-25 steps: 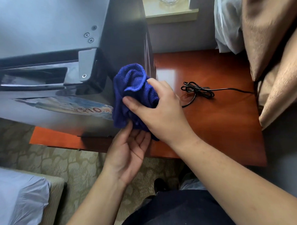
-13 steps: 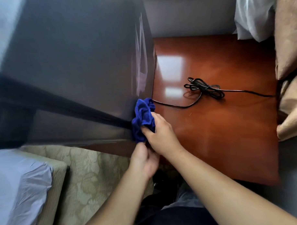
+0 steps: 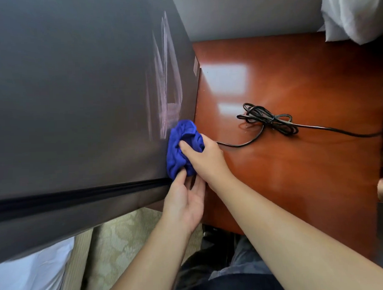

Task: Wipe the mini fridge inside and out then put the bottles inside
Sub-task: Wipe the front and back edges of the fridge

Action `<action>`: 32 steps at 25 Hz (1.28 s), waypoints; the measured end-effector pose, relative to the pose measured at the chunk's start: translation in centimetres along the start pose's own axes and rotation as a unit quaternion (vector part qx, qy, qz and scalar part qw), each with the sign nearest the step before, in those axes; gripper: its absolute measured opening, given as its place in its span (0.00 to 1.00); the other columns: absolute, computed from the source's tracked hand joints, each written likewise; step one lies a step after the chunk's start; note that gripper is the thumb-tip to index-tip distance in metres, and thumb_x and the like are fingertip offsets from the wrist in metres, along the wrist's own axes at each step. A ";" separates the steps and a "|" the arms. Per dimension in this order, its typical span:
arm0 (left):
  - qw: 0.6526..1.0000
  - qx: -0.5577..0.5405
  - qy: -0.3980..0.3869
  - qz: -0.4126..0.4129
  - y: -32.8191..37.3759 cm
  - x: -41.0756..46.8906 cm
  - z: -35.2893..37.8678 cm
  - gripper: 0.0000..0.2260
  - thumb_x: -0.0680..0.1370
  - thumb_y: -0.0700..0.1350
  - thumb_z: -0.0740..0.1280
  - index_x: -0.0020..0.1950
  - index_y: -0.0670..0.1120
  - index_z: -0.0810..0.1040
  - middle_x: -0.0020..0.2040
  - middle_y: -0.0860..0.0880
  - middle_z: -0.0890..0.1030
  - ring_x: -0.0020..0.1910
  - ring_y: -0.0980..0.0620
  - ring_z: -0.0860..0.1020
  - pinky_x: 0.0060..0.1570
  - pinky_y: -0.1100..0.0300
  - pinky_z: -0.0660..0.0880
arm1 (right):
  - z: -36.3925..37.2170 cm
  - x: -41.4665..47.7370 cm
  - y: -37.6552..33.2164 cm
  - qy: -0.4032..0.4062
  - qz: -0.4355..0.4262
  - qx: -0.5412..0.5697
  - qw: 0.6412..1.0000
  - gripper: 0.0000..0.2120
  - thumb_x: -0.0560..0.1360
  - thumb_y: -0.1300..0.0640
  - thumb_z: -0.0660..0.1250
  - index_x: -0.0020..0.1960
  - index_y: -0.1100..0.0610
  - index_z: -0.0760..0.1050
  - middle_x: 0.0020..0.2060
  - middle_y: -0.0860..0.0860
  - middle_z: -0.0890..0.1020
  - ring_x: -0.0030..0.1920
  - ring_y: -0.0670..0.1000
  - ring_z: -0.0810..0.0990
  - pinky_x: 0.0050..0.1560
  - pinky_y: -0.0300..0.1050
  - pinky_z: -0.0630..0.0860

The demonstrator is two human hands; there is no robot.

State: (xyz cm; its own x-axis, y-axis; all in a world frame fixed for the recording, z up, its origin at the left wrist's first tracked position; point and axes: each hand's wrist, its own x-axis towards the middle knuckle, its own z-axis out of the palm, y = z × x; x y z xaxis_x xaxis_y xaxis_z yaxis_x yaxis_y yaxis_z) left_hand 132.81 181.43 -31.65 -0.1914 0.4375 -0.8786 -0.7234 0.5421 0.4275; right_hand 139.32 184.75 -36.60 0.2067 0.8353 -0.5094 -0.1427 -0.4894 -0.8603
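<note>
The dark grey mini fridge (image 3: 76, 94) fills the left of the head view, its door shut, with pale wipe streaks on its right side wall. A bunched blue cloth (image 3: 180, 149) lies against that side wall near the front corner. My right hand (image 3: 205, 159) grips the cloth and presses it to the fridge. Just below it, my left hand (image 3: 184, 201) touches the cloth's lower edge with its fingertips, palm turned up, fingers relaxed. No bottles are in view.
The fridge stands on a glossy red-brown wooden table (image 3: 295, 163). A bundled black power cord (image 3: 270, 120) lies on the table right of the fridge. White bedding (image 3: 353, 11) is at the top right, a patterned carpet (image 3: 124, 244) below, and a white sheet (image 3: 28, 280) at the bottom left.
The view swung from the fridge's front to its right side. My right hand carried the cloth down onto the side wall and wipes near the front corner; my left hand followed underneath.
</note>
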 end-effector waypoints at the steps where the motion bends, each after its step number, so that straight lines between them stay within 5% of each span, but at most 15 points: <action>1: 1.000 -0.008 -0.024 0.015 0.9 -1.4 0.9 0.11 0.85 0.41 0.62 0.64 0.38 0.79 0.58 0.41 0.83 0.53 0.47 0.84 0.60 0.50 0.81 | 0.0 -0.3 -1.9 0.003 -0.030 0.022 0.999 0.14 0.70 0.43 0.72 0.47 0.52 0.81 0.42 0.46 0.88 0.48 0.49 0.86 0.58 0.57 0.81; 7: 0.971 0.021 -0.184 0.153 6.8 -12.2 6.2 0.16 0.85 0.45 0.59 0.68 0.40 0.79 0.62 0.42 0.84 0.62 0.48 0.82 0.67 0.52 0.76 | 0.4 -5.3 -17.9 0.021 -0.248 0.058 0.967 0.16 0.69 0.42 0.76 0.47 0.53 0.81 0.43 0.52 0.84 0.47 0.51 0.84 0.53 0.54 0.81; 10: 0.943 0.019 -0.255 0.213 9.2 -16.4 7.6 0.21 0.81 0.48 0.62 0.73 0.41 0.75 0.68 0.40 0.80 0.71 0.46 0.77 0.74 0.49 0.70 | 0.2 -7.8 -24.1 0.028 -0.343 0.044 0.938 0.13 0.70 0.45 0.80 0.47 0.52 0.82 0.43 0.52 0.81 0.45 0.49 0.82 0.51 0.43 0.79; 12: 0.941 0.015 -0.252 0.223 9.5 -16.9 8.0 0.21 0.79 0.48 0.63 0.70 0.41 0.77 0.63 0.42 0.83 0.67 0.48 0.80 0.71 0.51 0.73 | 0.2 -8.1 -24.8 0.036 -0.365 0.047 0.929 0.12 0.70 0.46 0.80 0.46 0.49 0.80 0.43 0.52 0.80 0.44 0.47 0.81 0.49 0.38 0.77; 15: 0.965 0.010 -0.197 0.176 7.6 -14.0 7.9 0.16 0.83 0.46 0.61 0.66 0.41 0.79 0.60 0.42 0.85 0.57 0.50 0.84 0.64 0.55 0.78 | 0.5 -5.8 -20.5 0.035 -0.326 0.073 0.942 0.12 0.71 0.45 0.78 0.48 0.49 0.81 0.45 0.54 0.82 0.47 0.51 0.83 0.53 0.48 0.80; 18: 0.992 0.006 -0.095 0.087 3.9 -8.3 6.1 0.14 0.85 0.41 0.60 0.69 0.39 0.78 0.62 0.41 0.84 0.52 0.50 0.83 0.57 0.56 0.81 | 0.7 -1.0 -10.5 0.015 -0.152 0.038 0.988 0.20 0.68 0.37 0.71 0.51 0.50 0.80 0.48 0.53 0.86 0.52 0.55 0.86 0.57 0.58 0.81; 21: 0.998 0.048 0.019 0.020 -0.1 -2.9 2.5 0.16 0.84 0.38 0.63 0.71 0.38 0.76 0.57 0.41 0.84 0.56 0.46 0.82 0.61 0.52 0.79 | 0.6 1.1 0.8 -0.058 0.017 0.009 0.998 0.19 0.68 0.36 0.68 0.53 0.46 0.81 0.51 0.51 0.88 0.56 0.54 0.85 0.64 0.60 0.78; 23: 0.996 0.066 0.064 -0.002 -1.5 -1.3 0.6 0.15 0.84 0.36 0.63 0.71 0.40 0.75 0.65 0.40 0.81 0.65 0.42 0.78 0.64 0.50 0.75 | 0.2 0.5 4.4 -0.111 0.084 0.041 0.989 0.08 0.74 0.45 0.68 0.52 0.45 0.81 0.53 0.49 0.88 0.57 0.52 0.85 0.67 0.59 0.77; 25: 0.996 0.057 0.074 -0.011 -1.4 -0.9 0.1 0.16 0.83 0.35 0.64 0.71 0.40 0.75 0.70 0.39 0.78 0.66 0.41 0.78 0.61 0.50 0.78 | 0.3 0.2 5.0 -0.119 0.093 0.061 0.987 0.05 0.79 0.53 0.68 0.53 0.47 0.81 0.52 0.50 0.88 0.57 0.52 0.85 0.67 0.59 0.78; 28: 0.999 0.031 0.032 -0.018 1.0 -2.8 2.3 0.15 0.82 0.33 0.64 0.68 0.37 0.77 0.68 0.37 0.78 0.54 0.44 0.82 0.48 0.52 0.84 | 0.4 0.5 0.9 -0.061 0.044 0.087 0.993 0.11 0.75 0.50 0.69 0.55 0.51 0.83 0.51 0.49 0.88 0.55 0.52 0.86 0.64 0.59 0.79; 32: 0.992 -0.024 -0.103 0.074 5.2 -8.6 8.4 0.12 0.83 0.35 0.63 0.64 0.36 0.79 0.64 0.38 0.81 0.53 0.46 0.83 0.56 0.53 0.82 | -0.2 0.7 -12.1 -0.011 -0.121 0.125 0.985 0.13 0.70 0.47 0.73 0.49 0.55 0.84 0.45 0.51 0.89 0.51 0.54 0.88 0.58 0.60 0.82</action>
State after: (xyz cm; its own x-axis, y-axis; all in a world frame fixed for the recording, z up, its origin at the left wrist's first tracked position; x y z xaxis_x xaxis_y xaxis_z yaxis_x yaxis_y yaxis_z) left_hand 136.29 186.46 -20.09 -0.1614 0.6496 -0.7429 -0.7298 0.4281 0.5329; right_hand 141.39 191.16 -26.57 0.2431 0.9265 -0.2873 -0.3259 -0.2010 -0.9238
